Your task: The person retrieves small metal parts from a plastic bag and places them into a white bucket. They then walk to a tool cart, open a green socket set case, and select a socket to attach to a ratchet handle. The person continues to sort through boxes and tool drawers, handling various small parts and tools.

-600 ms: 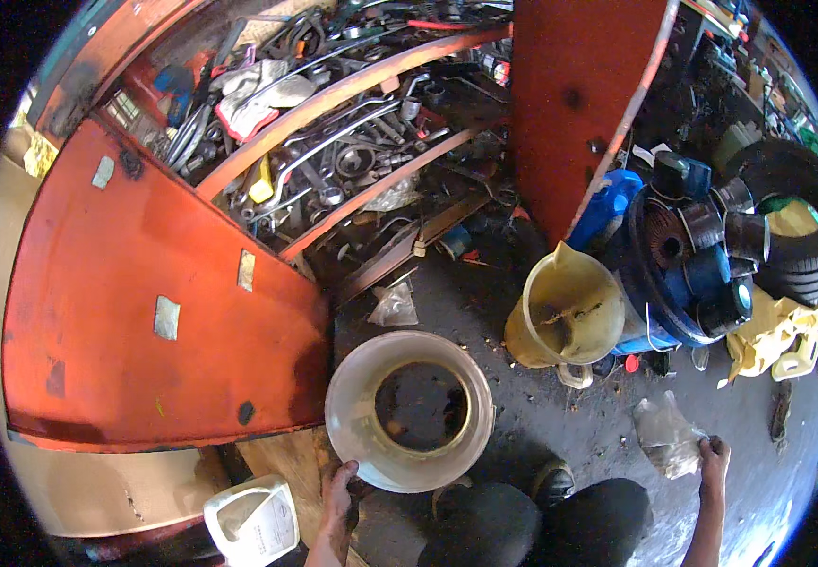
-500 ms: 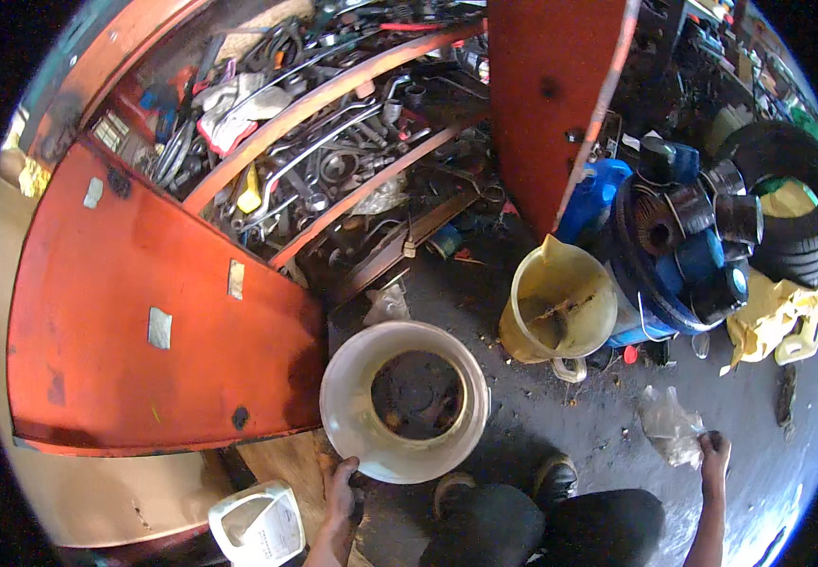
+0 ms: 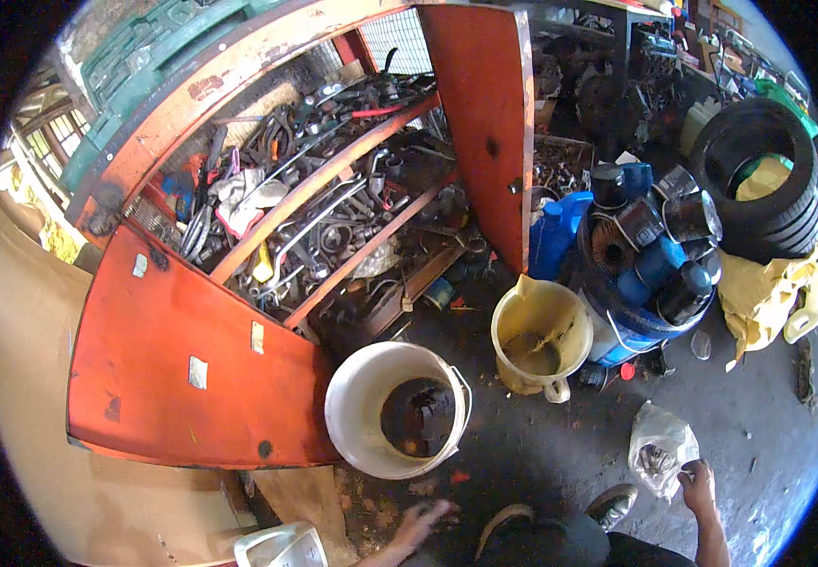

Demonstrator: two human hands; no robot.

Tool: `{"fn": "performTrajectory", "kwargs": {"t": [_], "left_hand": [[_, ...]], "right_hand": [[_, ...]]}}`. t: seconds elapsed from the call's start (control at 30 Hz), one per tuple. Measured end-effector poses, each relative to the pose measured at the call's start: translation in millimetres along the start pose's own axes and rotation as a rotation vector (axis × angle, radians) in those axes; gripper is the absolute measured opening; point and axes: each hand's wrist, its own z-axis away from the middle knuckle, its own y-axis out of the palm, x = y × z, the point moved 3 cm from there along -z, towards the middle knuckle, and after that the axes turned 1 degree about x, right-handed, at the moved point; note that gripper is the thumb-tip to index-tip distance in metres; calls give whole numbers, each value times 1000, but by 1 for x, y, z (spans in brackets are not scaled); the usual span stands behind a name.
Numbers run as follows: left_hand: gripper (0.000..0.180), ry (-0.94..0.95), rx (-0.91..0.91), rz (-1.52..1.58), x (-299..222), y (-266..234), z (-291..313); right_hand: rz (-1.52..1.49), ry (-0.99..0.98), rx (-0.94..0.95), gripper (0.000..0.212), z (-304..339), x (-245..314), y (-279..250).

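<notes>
My right hand (image 3: pixel 699 485), at the lower right, is closed on the edge of a clear plastic bag (image 3: pixel 662 437). Small grey items show through the bag, too unclear to name. My left hand (image 3: pixel 420 525), somewhat blurred, is apart from the white bucket (image 3: pixel 354 414) and just below it, fingers stretched out and nothing in them. Dark liquid (image 3: pixel 416 416) covers the bucket's bottom, and its wire handle hangs on the right side. A yellowish measuring jug (image 3: pixel 508 364) with dark residue inside stands to the bucket's right.
An open orange metal cabinet (image 3: pixel 191 369) holds heaped wrenches and other tools (image 3: pixel 333 231). A blue drum (image 3: pixel 607 345) full of used oil filters (image 3: pixel 659 265) stands right of the jug, near stacked tyres (image 3: pixel 758 180). A white cut-open container (image 3: pixel 281 546) sits at lower left.
My left hand has let go of the bucket's rim and moved to the right. My right hand still grips the bag, whose contents now show. The view has shifted, showing more of the cabinet top.
</notes>
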Motion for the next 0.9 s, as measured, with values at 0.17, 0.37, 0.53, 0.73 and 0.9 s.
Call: {"fn": "performTrajectory", "kwargs": {"t": [0.17, 0.37, 0.53, 0.73, 0.9], "left_hand": [[39, 349, 296, -562, -4, 88, -69], [36, 597, 621, -225, -27, 194, -132], [28, 565, 639, -454, -63, 226, -135], [31, 933, 629, -760, -113, 310, -117], [33, 1255, 897, -1148, -124, 391, -108]], "right_hand": [[41, 132, 100, 32, -7, 18, -27], [-15, 34, 74, 34, -18, 61, -41], [197, -161, 524, 45, -16, 74, -18], [508, -184, 429, 39, -11, 9, 26], [105, -20, 452, 19, -19, -30, 61]]}}
